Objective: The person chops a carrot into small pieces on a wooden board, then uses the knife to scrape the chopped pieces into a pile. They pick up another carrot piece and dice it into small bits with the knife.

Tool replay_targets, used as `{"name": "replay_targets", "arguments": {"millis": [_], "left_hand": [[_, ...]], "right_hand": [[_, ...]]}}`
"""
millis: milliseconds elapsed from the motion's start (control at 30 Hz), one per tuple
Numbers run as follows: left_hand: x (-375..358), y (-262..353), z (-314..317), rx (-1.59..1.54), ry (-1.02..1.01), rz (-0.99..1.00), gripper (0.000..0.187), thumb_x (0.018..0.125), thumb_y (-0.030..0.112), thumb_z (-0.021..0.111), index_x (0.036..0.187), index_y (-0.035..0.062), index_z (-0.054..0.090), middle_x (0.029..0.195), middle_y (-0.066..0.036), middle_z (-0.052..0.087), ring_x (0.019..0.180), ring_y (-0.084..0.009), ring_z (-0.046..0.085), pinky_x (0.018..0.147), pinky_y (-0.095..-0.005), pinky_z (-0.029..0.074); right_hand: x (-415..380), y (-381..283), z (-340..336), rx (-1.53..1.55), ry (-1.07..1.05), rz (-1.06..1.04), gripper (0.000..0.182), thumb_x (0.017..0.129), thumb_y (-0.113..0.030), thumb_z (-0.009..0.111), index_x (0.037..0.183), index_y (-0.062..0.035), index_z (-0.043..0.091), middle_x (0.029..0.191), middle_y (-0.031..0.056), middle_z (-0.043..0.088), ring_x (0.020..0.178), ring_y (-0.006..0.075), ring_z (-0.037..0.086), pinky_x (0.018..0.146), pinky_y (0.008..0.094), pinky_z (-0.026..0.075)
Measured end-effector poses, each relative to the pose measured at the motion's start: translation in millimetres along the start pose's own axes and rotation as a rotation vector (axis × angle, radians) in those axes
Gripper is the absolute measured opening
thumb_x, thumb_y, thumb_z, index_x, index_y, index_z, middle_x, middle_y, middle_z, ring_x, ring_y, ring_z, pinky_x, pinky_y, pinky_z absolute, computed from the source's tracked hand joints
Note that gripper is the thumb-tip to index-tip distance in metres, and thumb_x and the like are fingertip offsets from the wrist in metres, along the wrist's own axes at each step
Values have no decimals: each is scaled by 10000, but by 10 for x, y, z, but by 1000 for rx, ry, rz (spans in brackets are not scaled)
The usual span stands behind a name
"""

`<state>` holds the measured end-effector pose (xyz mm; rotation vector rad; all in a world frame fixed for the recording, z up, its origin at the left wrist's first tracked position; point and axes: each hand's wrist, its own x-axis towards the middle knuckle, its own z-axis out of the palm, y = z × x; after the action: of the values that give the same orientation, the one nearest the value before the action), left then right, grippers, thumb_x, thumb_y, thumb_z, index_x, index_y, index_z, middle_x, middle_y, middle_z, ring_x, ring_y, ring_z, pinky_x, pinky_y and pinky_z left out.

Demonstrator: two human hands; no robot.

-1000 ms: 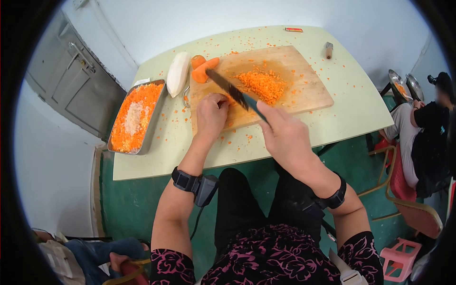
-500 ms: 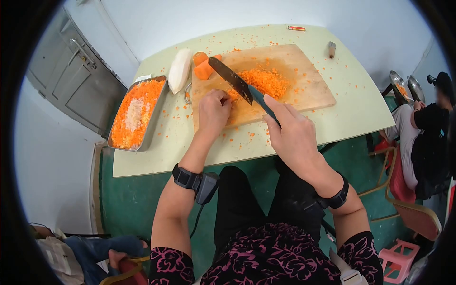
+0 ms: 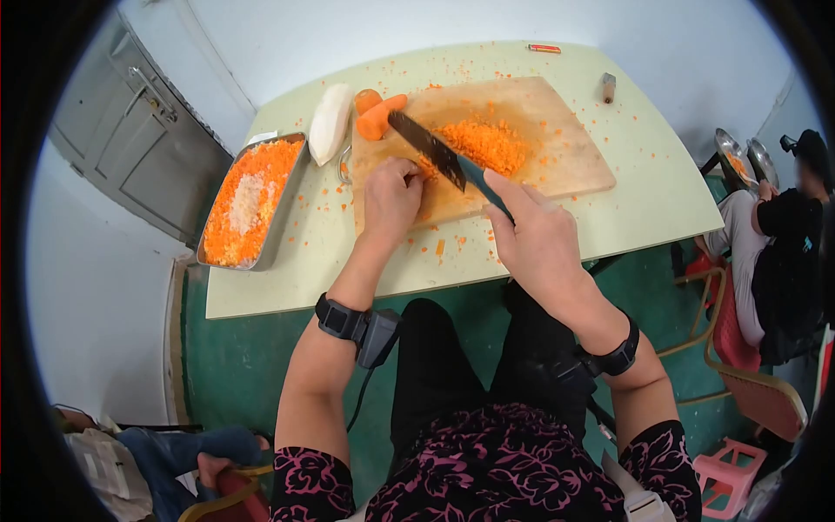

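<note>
My right hand (image 3: 537, 239) is wrapped round the dark green handle of a kitchen knife (image 3: 426, 148), whose dark blade points to the upper left over the wooden cutting board (image 3: 570, 170). To the left of the blade, my left hand (image 3: 393, 198) rests on the board with fingers curled down, pressed on carrot pieces (image 3: 428, 167) that show beside the fingertips. Just beyond the knife lies a heap of finely chopped carrot (image 3: 489, 146). A cut carrot (image 3: 381, 117) sits on the board's upper left corner, with another carrot end (image 3: 366, 99) behind it.
On the pale table (image 3: 304, 278) a peeled white radish (image 3: 331, 123) lies left of the board. A metal tray (image 3: 277, 228) holds chopped carrot and a paler heap. A red lighter (image 3: 544, 49) and a small brown-grey object (image 3: 608, 88) lie at the back. Another person (image 3: 787, 244) sits right.
The knife and both hands have barely shifted. A flat strip of carrot now lies on the table before the board's near edge. The view has tilted slightly.
</note>
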<state>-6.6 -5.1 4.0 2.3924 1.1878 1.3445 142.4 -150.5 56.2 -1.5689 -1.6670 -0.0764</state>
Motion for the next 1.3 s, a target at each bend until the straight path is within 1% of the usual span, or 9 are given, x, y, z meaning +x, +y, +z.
{"name": "replay_targets", "arguments": {"millis": [100,200,500,600,800,900,1000,1100,1300], "left_hand": [[6,65,-25,-10,-15,-36,41,691,-17,628,728,-26,642,764,-159,618,742,-329,590,678,-388,471],[29,72,-41,27,-13,-23,48,687,-20,637,734,-27,648,777,-159,623,740,-330,590,678,-388,471],[4,19,-26,24,-7,18,48,686,-15,654,732,-29,654,792,-160,635,758,-329,598,690,-384,479],[10,28,-19,14,-4,18,45,685,-9,659,727,-27,656,792,-159,638,761,-326,602,692,-383,480],[-3,28,-23,33,4,22,47,682,-5,666,722,-26,655,777,-159,639,748,-325,604,677,-385,481],[-7,16,-14,37,13,38,47,680,-8,667,722,-27,654,776,-157,638,743,-324,604,672,-384,481],[7,3,-8,58,26,54,49,680,-12,665,723,-31,653,771,-158,636,744,-324,604,673,-383,481],[-11,-4,-1,45,16,42,46,682,-18,658,724,-36,650,766,-163,633,747,-327,601,676,-383,480],[11,-22,0,29,19,40,50,685,-19,658,731,-37,653,775,-165,633,744,-329,596,680,-384,477]], "right_hand": [[-25,25,67,7,58,-84,348,786,-41,636,1129,-45,576,836,158,622,696,327,613,582,384,493],[-37,50,103,-80,11,-109,359,786,-61,608,1138,-39,548,746,134,588,617,323,598,540,405,488],[6,8,18,-45,-15,-35,361,779,-49,646,1133,-42,574,835,149,621,710,331,613,591,400,496],[4,-61,-41,8,32,-29,355,781,-46,643,1129,-42,576,843,144,624,720,328,614,591,397,495],[4,-9,-24,-32,-55,-24,345,786,-50,641,1126,-43,579,859,138,630,708,322,616,584,384,497],[-26,-51,-37,-17,16,-42,342,787,-47,638,1124,-39,579,864,138,630,703,322,615,581,380,497],[-90,16,64,-82,-71,-17,335,788,-42,633,1118,-38,581,878,140,633,707,321,618,585,381,500],[-29,37,-4,-16,41,-95,341,797,-81,616,1131,-43,558,764,125,593,627,318,605,532,397,493],[-83,80,60,-33,4,-84,359,796,-83,616,1149,-48,557,779,135,602,635,318,605,542,412,493]]}}
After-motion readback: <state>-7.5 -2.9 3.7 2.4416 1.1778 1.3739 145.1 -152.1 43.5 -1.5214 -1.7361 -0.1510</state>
